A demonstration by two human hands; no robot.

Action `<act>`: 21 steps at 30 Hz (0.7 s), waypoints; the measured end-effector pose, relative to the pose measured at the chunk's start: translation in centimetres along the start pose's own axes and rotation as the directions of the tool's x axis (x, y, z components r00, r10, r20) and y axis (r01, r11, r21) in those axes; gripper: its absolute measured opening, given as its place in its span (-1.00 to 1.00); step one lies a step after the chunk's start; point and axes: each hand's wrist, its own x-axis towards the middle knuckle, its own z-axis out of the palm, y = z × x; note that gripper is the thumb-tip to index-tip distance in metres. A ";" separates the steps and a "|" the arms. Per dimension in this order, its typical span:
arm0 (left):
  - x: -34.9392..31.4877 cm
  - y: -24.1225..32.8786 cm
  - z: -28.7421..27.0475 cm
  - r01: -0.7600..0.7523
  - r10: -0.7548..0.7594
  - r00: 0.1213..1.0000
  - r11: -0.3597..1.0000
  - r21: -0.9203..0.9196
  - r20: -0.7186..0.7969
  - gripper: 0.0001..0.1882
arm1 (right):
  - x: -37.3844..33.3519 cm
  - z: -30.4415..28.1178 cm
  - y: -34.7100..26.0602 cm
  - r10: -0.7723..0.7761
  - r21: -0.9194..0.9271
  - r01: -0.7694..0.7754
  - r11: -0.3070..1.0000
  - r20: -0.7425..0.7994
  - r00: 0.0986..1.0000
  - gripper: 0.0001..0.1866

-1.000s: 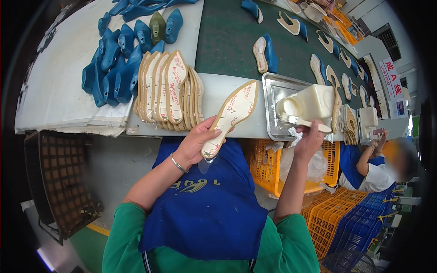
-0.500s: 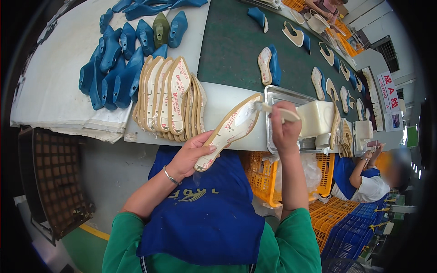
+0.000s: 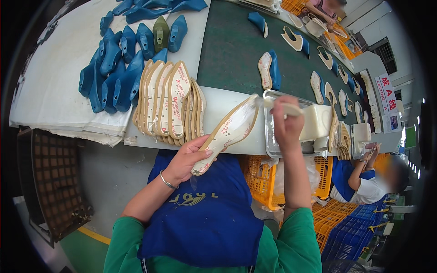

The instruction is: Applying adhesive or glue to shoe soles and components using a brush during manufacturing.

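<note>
My left hand (image 3: pixel 192 159) grips the heel end of a pale shoe insole (image 3: pixel 228 132), tilted up with its toe away from me. White wet-looking coating covers the toe part of its face. In my right hand (image 3: pixel 287 125) is a brush (image 3: pixel 291 109) with a pale handle, its bristles against the insole's toe edge. Left of the held insole, a stack of similar insoles (image 3: pixel 176 102) stands on edge along the table. Just right of my brush hand sits a metal tray (image 3: pixel 269 136) bearing a white plastic container (image 3: pixel 316 122).
Blue shoe lasts (image 3: pixel 132 77) crowd the white-covered table at left, one green last (image 3: pixel 161 32) among them. A green conveyor belt (image 3: pixel 227 54) carries lasts and insoles. Yellow crates (image 3: pixel 259 182) stand below the table. A co-worker (image 3: pixel 364 177) works at right, another across the belt.
The brush has moved toward the toe tip and edge of the insole. White coating covers more of its front part. Both hands keep their hold.
</note>
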 end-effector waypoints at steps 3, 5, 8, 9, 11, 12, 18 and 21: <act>-0.3 0.2 0.3 0.002 -0.002 1.000 1.000 -0.005 -0.022 -0.45 | 1.0 -1.3 0.7 0.144 -0.068 -0.151 0.986 -0.094 0.985 -0.94; -0.2 0.3 0.2 -0.003 0.003 1.000 1.000 -0.004 -0.021 -0.45 | 0.6 -1.8 -0.5 0.213 0.010 -0.213 0.977 -0.110 0.971 -0.92; 0.0 0.2 0.1 0.007 -0.006 1.000 1.000 0.008 -0.020 -0.45 | -1.2 -0.7 -3.0 0.149 0.173 -0.141 0.975 -0.033 0.988 -0.91; 0.1 0.1 0.2 0.015 -0.014 1.000 1.000 0.014 -0.025 -0.45 | -1.1 -0.3 -3.4 0.153 0.171 -0.144 0.975 -0.039 0.987 -0.91; -0.1 0.2 0.4 0.020 -0.019 1.000 0.999 0.030 -0.022 -0.45 | -0.8 0.1 -3.6 -0.028 0.061 0.022 0.998 0.098 0.995 -0.91; -0.3 0.2 0.5 0.015 -0.014 1.000 0.999 0.039 -0.026 -0.45 | -0.4 0.0 -3.1 -0.025 0.061 0.019 0.998 0.096 0.995 -0.91; -0.7 0.5 0.2 0.012 -0.011 1.000 0.999 0.035 -0.021 -0.46 | 0.5 -2.2 -0.5 0.096 -0.082 -0.107 0.991 -0.125 0.988 -0.95; -0.2 0.5 0.4 0.002 -0.002 0.999 1.000 -0.023 -0.035 -0.43 | -2.1 -1.4 -2.9 0.052 0.131 -0.051 0.990 -0.005 0.999 -0.94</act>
